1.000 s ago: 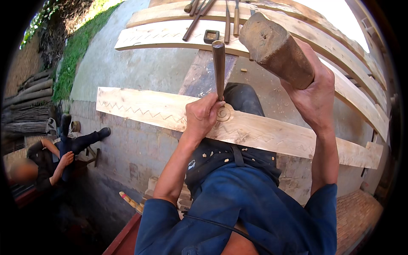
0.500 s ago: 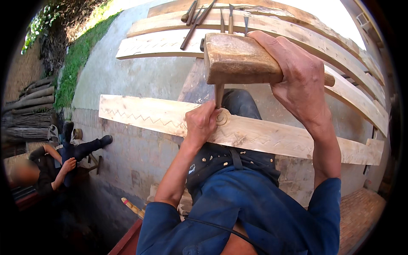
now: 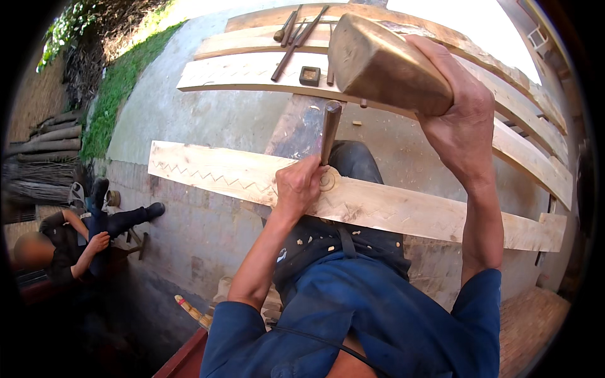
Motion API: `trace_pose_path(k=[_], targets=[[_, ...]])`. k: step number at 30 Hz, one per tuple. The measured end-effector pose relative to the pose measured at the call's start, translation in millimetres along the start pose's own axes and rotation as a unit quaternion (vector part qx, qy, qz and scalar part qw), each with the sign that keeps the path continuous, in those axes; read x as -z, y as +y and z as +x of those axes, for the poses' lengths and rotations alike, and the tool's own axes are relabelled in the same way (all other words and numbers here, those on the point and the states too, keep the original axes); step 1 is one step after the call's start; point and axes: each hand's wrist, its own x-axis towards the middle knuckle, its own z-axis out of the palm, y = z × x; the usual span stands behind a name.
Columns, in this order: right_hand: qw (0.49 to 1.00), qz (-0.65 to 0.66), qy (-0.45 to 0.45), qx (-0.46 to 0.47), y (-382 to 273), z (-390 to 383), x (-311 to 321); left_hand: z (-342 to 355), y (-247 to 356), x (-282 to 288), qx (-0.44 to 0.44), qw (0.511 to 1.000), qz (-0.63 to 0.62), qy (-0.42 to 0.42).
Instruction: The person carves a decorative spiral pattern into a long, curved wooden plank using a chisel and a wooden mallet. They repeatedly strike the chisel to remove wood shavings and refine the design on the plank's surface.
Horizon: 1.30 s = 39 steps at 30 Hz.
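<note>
Since 0.5 s ago, wooden mallet (image 3: pixel 384 66) is tilted up w/ its face off the chisel (image 3: pixel 330 135): between strikes. Right hand (image 3: pixel 463 123) is clenched round the mallet. Left hand (image 3: pixel 299 186) is wrapped round the chisel, tip on carved plank (image 3: pixel 409 211) across the lap. Count: 1 mallet, 1 chisel in hand, approx. 4 planks.

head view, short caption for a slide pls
Left hand steadies a wooden-handled chisel on a pale carved plank while the right hand holds a blocky wooden mallet above it.
</note>
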Motion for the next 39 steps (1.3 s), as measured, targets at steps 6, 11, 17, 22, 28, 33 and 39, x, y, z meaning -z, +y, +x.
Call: trace_pose_path(k=[6,11,17,22,28,33,39], targets=[[0.996,-0.075,-0.04,0.004,-9,-16,-24,2,-3,1,-0.008,1.0,0.002,-0.008],[0.997,0.027,0.018,-0.065,-6,-27,-22,-18,-3,0,0.166,0.975,-0.111,0.095],[0.95,0.205,-0.074,-0.224,1,-46,-24,-32,-2,-1,0.238,0.954,-0.146,0.11],[0.958,0.19,-0.101,-0.191,-11,-39,-34,-32,-6,-5,0.189,0.969,-0.09,0.134],[0.964,0.168,-0.107,-0.176,-13,-38,-38,-32,-5,-3,0.178,0.976,-0.063,0.103],[0.962,0.181,-0.108,-0.173,-14,-38,-40,-32,-5,-2,0.17,0.98,-0.041,0.096],[0.97,0.172,-0.131,-0.11,-20,-27,-37,-30,-2,0,0.14,0.987,0.01,0.074]])
